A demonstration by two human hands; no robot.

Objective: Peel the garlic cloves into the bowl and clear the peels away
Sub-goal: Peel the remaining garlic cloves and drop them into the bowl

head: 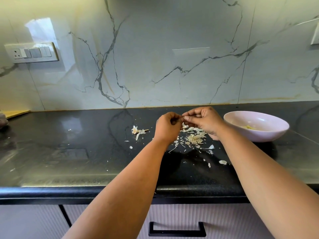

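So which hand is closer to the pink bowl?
Right. The right hand is just beside the bowl, on its left. The left hand is farther left, beyond the right hand.

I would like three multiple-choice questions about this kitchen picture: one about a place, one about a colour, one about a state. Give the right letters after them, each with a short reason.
1. Where is the bowl?
A. right of both hands
B. left of both hands
C. on the wall

2. What colour is the countertop?
A. white
B. black
C. red

3. What are the hands doing?
A. lying flat on the counter
B. lifting the bowl
C. pinching something small between them

Answers:
1 A: the bowl stands beyond the right hand.
2 B: the surface is dark and glossy under the pale garlic peels.
3 C: the fingers of the left hand and the right hand meet, curled, above the peels.
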